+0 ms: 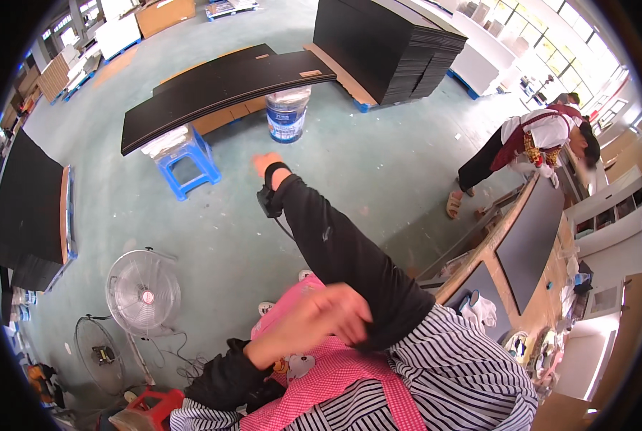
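The left hand [324, 314] is hanging blurred before a black fabric sleeve [335, 230], its fingers bending loosely; whether they are pinching it, I cannot tell. The sleeve is covering the right forearm, and one black strap [270, 192] is circling that wrist. The right hand [265, 164] is blurring too, its fingers unclear. Beyond, one blue plastic stool [203, 154] and one round bucket [286, 123] with blue-and-white printing are supporting long black panels [220, 93]. Two dark flat boards [533, 237] are lying on the wooden bench [501, 287].

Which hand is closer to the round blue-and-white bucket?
The right hand, stretched out toward the round blue-and-white bucket; the left hand is farther back, in front of the pink checked apron.
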Available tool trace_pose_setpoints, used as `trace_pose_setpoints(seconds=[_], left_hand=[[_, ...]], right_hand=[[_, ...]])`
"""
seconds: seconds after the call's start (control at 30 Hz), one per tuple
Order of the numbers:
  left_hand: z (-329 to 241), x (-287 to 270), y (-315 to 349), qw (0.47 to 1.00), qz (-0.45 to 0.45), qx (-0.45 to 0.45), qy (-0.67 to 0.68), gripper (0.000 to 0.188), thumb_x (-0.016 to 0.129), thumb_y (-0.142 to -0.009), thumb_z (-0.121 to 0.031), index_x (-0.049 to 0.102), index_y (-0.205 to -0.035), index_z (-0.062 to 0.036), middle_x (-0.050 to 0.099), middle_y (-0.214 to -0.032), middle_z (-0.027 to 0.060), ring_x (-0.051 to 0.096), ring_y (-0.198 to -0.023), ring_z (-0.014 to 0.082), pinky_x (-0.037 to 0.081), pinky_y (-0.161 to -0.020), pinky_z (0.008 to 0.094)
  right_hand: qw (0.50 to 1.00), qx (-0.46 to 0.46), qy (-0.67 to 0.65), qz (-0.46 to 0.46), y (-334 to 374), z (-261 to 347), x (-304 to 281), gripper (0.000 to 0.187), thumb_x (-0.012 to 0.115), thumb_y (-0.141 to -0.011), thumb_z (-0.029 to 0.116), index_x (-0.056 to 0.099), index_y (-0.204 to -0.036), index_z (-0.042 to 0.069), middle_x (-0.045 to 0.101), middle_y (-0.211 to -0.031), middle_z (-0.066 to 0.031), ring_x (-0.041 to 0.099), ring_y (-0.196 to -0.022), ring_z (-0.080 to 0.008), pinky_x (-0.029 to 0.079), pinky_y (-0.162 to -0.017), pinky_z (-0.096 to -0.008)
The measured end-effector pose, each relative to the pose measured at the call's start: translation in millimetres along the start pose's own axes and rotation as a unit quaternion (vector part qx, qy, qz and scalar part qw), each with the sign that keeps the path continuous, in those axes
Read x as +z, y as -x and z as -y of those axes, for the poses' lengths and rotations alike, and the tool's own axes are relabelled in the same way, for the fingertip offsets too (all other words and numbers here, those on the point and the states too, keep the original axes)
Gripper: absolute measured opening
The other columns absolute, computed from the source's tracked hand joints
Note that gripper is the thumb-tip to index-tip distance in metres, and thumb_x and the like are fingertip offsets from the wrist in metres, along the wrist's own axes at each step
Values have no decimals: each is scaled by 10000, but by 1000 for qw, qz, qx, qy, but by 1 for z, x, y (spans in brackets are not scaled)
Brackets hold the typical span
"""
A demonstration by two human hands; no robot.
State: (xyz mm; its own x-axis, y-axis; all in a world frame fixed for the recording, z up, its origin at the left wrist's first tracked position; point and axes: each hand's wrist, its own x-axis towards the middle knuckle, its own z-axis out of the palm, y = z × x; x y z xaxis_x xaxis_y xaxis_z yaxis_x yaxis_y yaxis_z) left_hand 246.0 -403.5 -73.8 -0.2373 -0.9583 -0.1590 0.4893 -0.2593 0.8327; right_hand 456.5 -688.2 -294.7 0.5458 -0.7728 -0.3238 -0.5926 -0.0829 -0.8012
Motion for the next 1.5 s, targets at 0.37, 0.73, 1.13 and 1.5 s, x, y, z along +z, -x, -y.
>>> trace_pose_setpoints(seconds=[0.37,0.73,1.13,1.5], left_hand=[[23,-15,3,934,-82,161,-307,161,603,-889,-117,550,-792,0,534,-694,46,553,-648,143,453,-571,291],[14,-88,-18,846,-479,191,-137,103,594,-868,-67,570,-789,-5,586,-725,22,544,-634,93,446,-566,249],[28,-144,-29,632,-563,189,-498,83,616,-861,-138,593,-887,-62,584,-760,45,552,-578,183,447,-535,336],[-3,-164,-11,672,-480,163,-539,199,689,-791,-217,673,-952,-101,570,-836,93,592,-693,260,462,-599,337]], right_hand=[[959,34,-265,91,27,53,-22,330,498,-880,318,561,-1022,27,629,-995,-99,643,-876,-236,460,-762,-429],[948,33,-224,225,93,66,6,343,467,-928,343,583,-1064,50,638,-1057,-116,636,-956,-246,457,-797,-418],[966,-96,-186,154,63,13,45,298,520,-862,282,646,-899,15,669,-902,-188,667,-828,-317,489,-697,-431],[889,-371,168,210,132,14,52,238,626,-759,302,686,-819,79,668,-853,-162,658,-843,-301,505,-689,-383]])
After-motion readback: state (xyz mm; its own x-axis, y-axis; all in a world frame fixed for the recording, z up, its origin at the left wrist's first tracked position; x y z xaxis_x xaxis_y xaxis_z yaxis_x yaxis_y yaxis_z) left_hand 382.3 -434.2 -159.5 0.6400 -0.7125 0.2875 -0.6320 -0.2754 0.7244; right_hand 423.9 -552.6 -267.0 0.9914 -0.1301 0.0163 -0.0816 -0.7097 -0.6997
